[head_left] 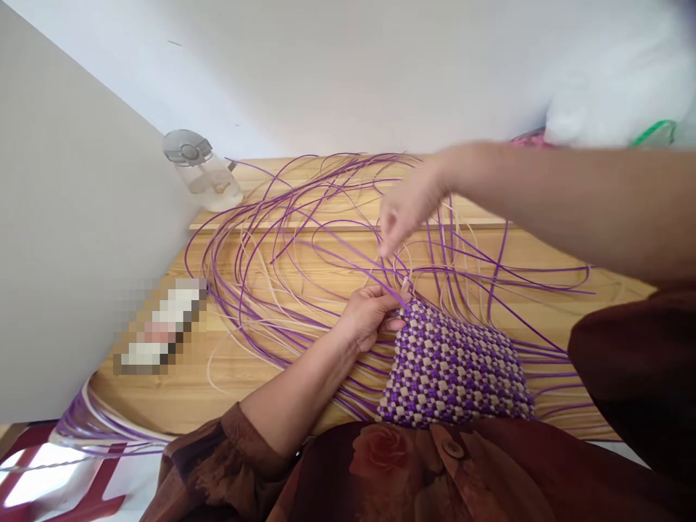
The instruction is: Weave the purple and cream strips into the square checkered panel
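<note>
A purple and beige woven piece [457, 366] lies at the table's front edge, against my clothing. Long purple and beige strands [255, 210] fan out from its sides and far edge. My left hand [373, 315] pinches the far left corner of the weave, fingers closed at the base of the strands. Above and slightly right of that corner hovers my right hand [407, 210], its fingers curled together near a few thin strands. It is blurred, and whether a strand sits between its fingertips is too small to make out.
A clear bottle with a grey lid [202, 170] stands at the back left of the wooden table [217, 366]. A pixelated flat object [163, 326] lies at the left. More strands [103, 420] hang over the left edge. White plastic [609, 101] is at the back right.
</note>
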`<act>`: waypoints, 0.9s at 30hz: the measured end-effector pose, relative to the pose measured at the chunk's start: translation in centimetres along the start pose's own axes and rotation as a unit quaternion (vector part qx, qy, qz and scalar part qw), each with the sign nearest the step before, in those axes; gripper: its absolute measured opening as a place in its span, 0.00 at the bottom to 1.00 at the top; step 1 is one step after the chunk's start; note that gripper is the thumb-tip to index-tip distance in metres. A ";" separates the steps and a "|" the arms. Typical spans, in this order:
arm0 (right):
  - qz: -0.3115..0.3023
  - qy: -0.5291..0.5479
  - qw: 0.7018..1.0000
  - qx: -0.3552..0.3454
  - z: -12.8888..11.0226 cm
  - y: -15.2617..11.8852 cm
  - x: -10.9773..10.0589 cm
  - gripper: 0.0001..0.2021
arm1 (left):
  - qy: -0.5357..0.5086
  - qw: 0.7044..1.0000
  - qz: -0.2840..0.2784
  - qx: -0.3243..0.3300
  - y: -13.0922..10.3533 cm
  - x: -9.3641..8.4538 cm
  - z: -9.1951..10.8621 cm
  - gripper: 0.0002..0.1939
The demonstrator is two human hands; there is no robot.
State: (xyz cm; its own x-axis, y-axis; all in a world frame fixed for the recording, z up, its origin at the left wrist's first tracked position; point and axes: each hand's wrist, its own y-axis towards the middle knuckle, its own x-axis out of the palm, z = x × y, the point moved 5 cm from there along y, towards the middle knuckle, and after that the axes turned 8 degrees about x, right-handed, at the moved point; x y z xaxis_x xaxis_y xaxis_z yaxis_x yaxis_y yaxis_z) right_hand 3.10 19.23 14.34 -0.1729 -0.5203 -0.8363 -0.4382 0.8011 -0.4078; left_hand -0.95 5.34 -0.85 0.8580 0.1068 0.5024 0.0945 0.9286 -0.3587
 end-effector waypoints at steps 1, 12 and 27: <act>-0.101 -0.043 0.993 -0.034 0.3 -0.1 1.2 0.24 | -0.002 1.000 -0.003 -0.001 0.0 0.1 0.0 0.06; -0.093 -0.148 0.933 -0.315 0.3 -3.6 6.5 0.07 | -0.021 1.000 -0.005 0.000 -0.3 0.1 0.1 0.09; -0.046 -0.197 0.914 -0.351 -0.4 -3.2 8.2 0.09 | -0.062 0.998 0.025 -0.010 -0.4 0.0 0.0 0.09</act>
State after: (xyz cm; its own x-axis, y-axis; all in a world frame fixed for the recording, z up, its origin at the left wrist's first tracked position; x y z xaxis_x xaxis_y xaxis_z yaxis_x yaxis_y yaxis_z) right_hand 2.69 12.29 8.93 0.1636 -0.3179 -0.9339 -0.9172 0.2997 -0.2627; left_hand -1.02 4.97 -0.74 0.7932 0.1976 0.5760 0.0638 0.9137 -0.4013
